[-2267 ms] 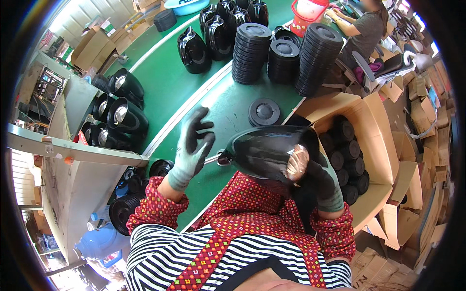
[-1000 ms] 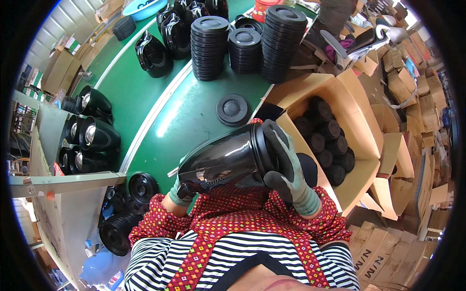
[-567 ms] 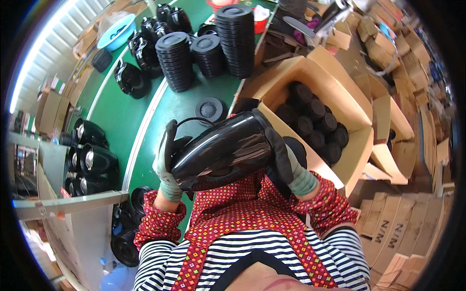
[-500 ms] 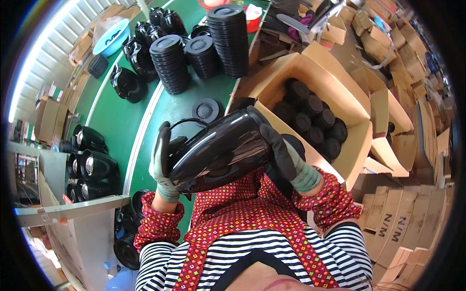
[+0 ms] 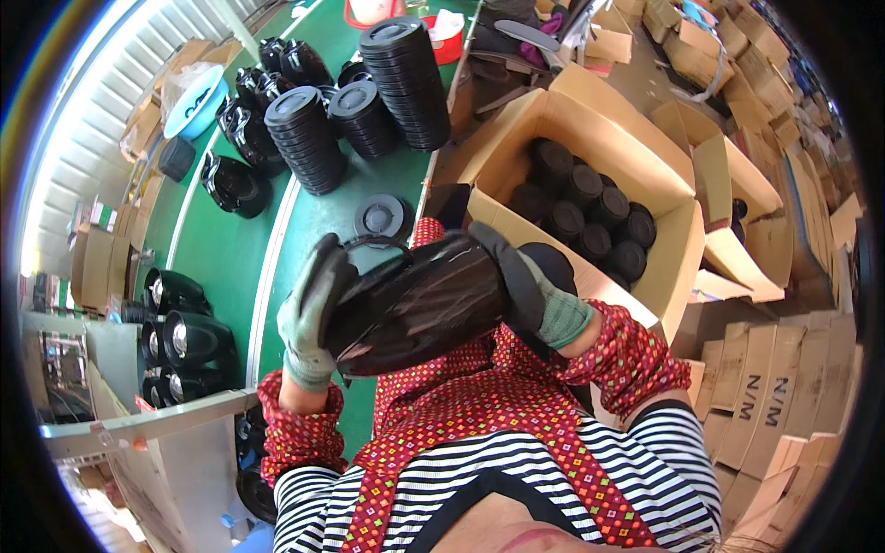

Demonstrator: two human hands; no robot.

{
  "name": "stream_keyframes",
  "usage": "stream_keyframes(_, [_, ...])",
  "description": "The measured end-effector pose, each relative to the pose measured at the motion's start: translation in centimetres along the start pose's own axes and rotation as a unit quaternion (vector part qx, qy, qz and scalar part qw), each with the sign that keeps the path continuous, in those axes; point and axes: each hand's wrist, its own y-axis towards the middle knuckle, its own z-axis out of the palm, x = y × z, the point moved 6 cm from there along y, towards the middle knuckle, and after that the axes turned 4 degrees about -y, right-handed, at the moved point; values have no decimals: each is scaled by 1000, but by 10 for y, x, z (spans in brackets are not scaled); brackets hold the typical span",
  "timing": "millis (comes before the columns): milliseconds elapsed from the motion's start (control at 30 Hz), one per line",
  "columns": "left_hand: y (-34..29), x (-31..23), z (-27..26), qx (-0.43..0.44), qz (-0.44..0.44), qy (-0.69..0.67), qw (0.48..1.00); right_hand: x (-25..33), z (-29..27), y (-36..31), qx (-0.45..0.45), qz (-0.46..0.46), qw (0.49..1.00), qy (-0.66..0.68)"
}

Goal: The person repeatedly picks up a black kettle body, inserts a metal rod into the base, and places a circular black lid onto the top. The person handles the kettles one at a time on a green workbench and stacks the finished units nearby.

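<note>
A glossy black jug [image 5: 419, 313] with a curved handle lies on its side in the air before my chest, held between my two hands. My gloved left hand [image 5: 313, 304] grips its left end, close to the handle. The other end rests against the palm of my gloved right hand [image 5: 527, 288], whose fingers lie along the jug's far side. Just beyond the jug, a round black disc [image 5: 379, 217] lies flat on the green table [image 5: 318, 221].
Stacks of black discs [image 5: 406, 83] and several black jugs [image 5: 241, 129] stand farther back. More jugs with silvery insides [image 5: 198, 338] are at the left. On the right, an open carton [image 5: 678, 249] holds several black cylinders [image 5: 590, 207]. A blue basin [image 5: 196, 103] sits far left.
The jug has turned in my hands and lies more level, its right end lower. My left hand now shows more of its back. The whole view has shifted slightly.
</note>
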Motion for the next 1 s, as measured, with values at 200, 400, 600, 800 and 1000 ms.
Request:
stream_keyframes(200, [-23, 61, 11, 26, -214, -228, 950, 43, 8, -33, 138, -277, 913, -267])
stream_keyframes(400, [4, -12, 9, 14, -81, -172, 982, 29, 19, -32, 63, -169, 972, -149])
stream_keyframes(600, [7, -14, 5, 49, -132, -177, 974, 28, 11, -39, 119, -164, 974, -98])
stream_keyframes(800, [14, -16, 12, 33, -185, -170, 967, 23, 4, -45, 60, -195, 977, -59])
stream_keyframes(1000, [21, -25, 10, 60, -78, -145, 985, 20, 14, -54, -2, -213, 963, -165])
